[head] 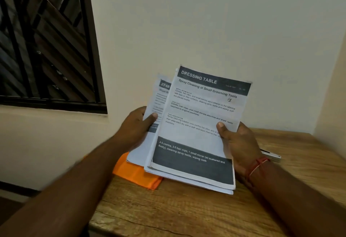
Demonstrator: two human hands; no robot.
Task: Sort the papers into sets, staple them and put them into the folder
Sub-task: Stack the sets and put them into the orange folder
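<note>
Head view: the left hand [136,126] grips the rear papers [161,94] and the right hand [237,143] grips the front papers [196,124], both over the worktop [187,216]. An orange folder [134,175] lies at their seven o'clock, and a stapler [272,157] at four o'clock.

Red thread bracelet [257,166], right wrist

The front sheet [198,130] carried a dark band at its top with "DRESSING TABLE" in white; under it stood the title "Spray Cleaning of Small Grooming Tools"; the dark band at its bottom read "2-3 combs, 3-5 hair clips, 1 small mirror (all scattered and dusty), cleaning spray bottle, wiping cloth"; the rear sheet [163,94] showed "2748" in its header; its other lines were too blurred.
</note>
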